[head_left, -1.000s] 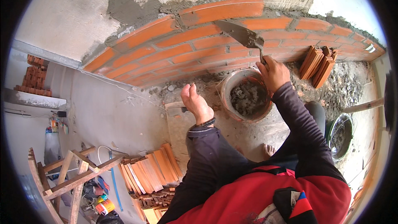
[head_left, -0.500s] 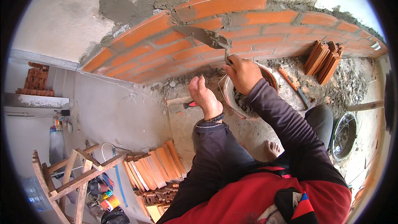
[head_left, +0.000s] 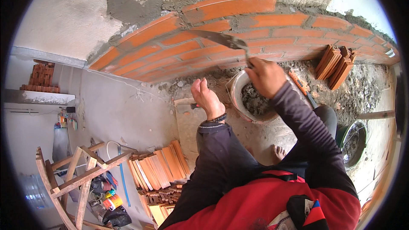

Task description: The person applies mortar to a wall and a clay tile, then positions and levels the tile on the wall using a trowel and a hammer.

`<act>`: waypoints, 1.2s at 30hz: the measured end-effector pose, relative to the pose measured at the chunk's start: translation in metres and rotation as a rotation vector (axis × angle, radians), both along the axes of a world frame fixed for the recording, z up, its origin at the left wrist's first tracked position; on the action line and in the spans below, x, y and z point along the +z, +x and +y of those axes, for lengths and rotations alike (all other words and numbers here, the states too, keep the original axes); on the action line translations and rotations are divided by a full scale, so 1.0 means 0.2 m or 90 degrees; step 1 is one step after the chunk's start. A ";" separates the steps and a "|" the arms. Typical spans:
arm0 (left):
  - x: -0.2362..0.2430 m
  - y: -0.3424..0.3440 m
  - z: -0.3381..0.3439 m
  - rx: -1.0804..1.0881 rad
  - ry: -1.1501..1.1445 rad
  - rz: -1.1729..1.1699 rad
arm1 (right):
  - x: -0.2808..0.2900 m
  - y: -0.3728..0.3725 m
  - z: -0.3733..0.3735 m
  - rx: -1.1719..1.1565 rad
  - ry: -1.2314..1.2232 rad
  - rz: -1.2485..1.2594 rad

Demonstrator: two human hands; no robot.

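My right hand is closed around the handle of a trowel. Its long blade points left in front of the brick wall, with some grey mortar clinging near the heel. Below that hand stands a round bucket holding wet mortar. My left hand is empty, palm turned up and fingers loosely bent but apart, to the left of the bucket. Fresh mortar fills the wall's joints, and a string line runs along the top course.
Several loose bricks lie by the wall at right, beside an orange-and-black handled tool. A dark bucket stands at far right. Stacked bricks and a wooden trestle occupy the lower left. Rubble covers the floor along the wall.
My right hand and the trowel have moved right, so more of the mortar in the bucket shows. My left hand stays nearly where it was. The whole view has shifted slightly.
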State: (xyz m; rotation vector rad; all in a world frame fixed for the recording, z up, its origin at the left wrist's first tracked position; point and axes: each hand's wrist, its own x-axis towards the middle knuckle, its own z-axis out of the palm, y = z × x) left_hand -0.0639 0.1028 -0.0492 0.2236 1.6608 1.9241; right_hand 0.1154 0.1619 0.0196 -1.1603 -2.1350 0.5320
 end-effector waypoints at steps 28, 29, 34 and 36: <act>0.12 0.03 -0.27 -0.008 0.001 0.281 | 0.04 0.51 0.18 -0.068 -0.050 -0.018; 0.11 0.01 -0.33 -0.037 -0.019 0.319 | 0.03 0.55 0.20 -0.061 -0.044 -0.016; 0.18 0.01 -0.56 -0.102 -0.105 0.400 | 0.00 0.72 0.30 -0.019 -0.010 -0.036; 0.20 0.02 -0.64 -0.110 -0.137 0.430 | 0.00 0.78 0.32 -0.017 -0.001 -0.033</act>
